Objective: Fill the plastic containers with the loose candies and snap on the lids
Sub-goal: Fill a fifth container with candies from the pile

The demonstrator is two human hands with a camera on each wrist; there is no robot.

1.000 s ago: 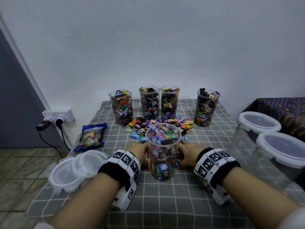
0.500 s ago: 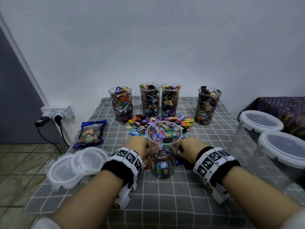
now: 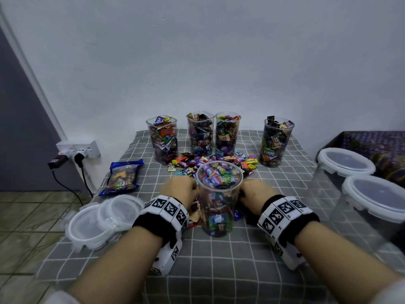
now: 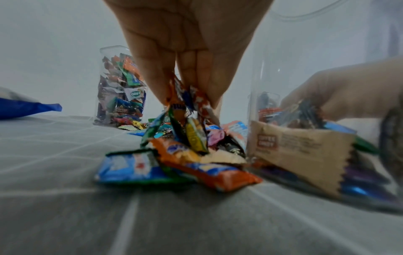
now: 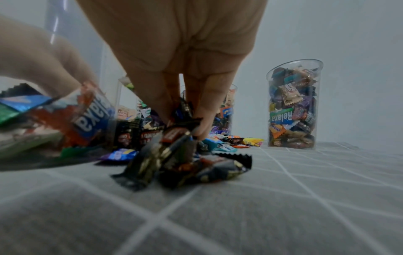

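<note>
From the head camera, we cannot see the fingers of the left hand or the right hand: both disappear behind the tall clear container that stands between them. The loose candies behind its rim are partly covered. On the right, two lidded tubs are cut off by the picture's edge. In the left wrist camera, the wrappers pinched at the fingertips are blurred, their print unreadable. In the right wrist camera, the dark wrappers are just as smeared.
</note>
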